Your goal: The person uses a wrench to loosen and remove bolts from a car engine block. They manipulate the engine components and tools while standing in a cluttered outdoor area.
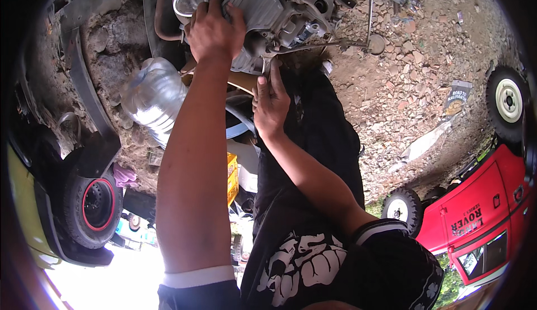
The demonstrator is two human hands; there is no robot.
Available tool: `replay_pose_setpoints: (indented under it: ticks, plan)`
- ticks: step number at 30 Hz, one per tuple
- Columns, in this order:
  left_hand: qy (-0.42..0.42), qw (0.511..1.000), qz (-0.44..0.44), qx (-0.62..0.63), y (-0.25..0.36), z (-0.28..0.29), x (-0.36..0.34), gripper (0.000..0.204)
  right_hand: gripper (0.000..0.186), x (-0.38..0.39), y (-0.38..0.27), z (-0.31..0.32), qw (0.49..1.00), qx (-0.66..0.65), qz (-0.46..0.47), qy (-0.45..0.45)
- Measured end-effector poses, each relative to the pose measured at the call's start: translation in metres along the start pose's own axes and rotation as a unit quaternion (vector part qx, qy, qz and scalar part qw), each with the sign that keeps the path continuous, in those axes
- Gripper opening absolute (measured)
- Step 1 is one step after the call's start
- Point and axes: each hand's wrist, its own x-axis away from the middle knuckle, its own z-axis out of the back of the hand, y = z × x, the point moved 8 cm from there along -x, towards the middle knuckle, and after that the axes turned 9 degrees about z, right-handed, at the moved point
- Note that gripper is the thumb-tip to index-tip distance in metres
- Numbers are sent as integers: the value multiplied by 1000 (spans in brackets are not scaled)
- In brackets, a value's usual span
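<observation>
Engine casing, broad ribbed grey metal, sits at the top of the view, at both hands; it looks heavy, stiff and probably slick with grease, better held by its thick rim than by the ribbed face; the left hand has its fingers bent at the casing's left edge, beside a white ring, its palm hidden, so I cannot tell whether it grips; the right hand pinches a slim metal tool below the casing's lower edge; that tool looks light and rigid, easiest held along its shank; around lies dirt ground strewn with loose broken stone; a clear plastic jug lies to the left; farther out stand a red off-road vehicle and a red-rimmed car wheel.
</observation>
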Motion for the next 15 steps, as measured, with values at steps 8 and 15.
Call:
replay_pose_setpoints:
  ticks: [8,15]
  plan:
    - [-3,1000,2,-2,3,0,-1,41,55,10,-4,-9,999,-36,-4,38]
    - [7,1000,-19,-7,4,-2,0,40,55,18,-12,-29,987,-116,-87,74]
